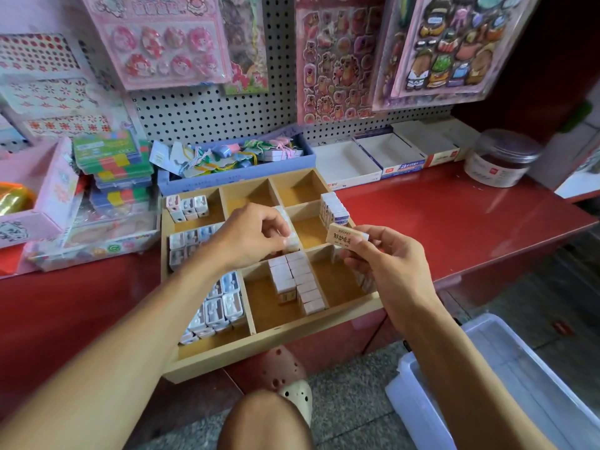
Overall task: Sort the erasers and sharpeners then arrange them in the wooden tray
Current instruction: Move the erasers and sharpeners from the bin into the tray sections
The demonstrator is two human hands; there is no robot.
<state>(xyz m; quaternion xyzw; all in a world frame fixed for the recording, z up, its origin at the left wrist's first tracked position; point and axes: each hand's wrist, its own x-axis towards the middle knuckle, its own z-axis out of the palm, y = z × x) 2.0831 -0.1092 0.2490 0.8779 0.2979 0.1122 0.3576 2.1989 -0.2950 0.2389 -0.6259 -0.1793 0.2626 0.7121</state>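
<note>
Wooden tray (279,332) with a grid of compartments sits on a red counter (454,222), its near edge overhanging the counter's front. Both hands work above the middle of it, a little apart. The left hand (250,237) reaches in from the near left, and its fingertips pinch a pale wrapped eraser (291,235) standing in the tray's centre compartment against the divider. The right hand (383,264) is just to the right, over the tray's right side, and grips a tan eraser (344,236) with dark printed characters between thumb and fingers, lifted clear of the compartments.

Under and beside the hands lie the sorted pieces. White sharpeners (217,308) fill the near-left compartment, more sharpeners (187,207) stand in the far-left one, and a further row lies in the middle-left, partly hidden by the left forearm. A double row of wrapped erasers (297,280) stands in the near-centre compartment just below the left hand. A blue-and-white stack of erasers (334,209) stands on the right side of the middle-right compartment, just beyond the tan eraser. Two far compartments show bare wood.

Beyond the tray a lilac bin (233,177) holds tagged trinkets, and open white boxes (367,159) line the pegboard (211,108).
</note>
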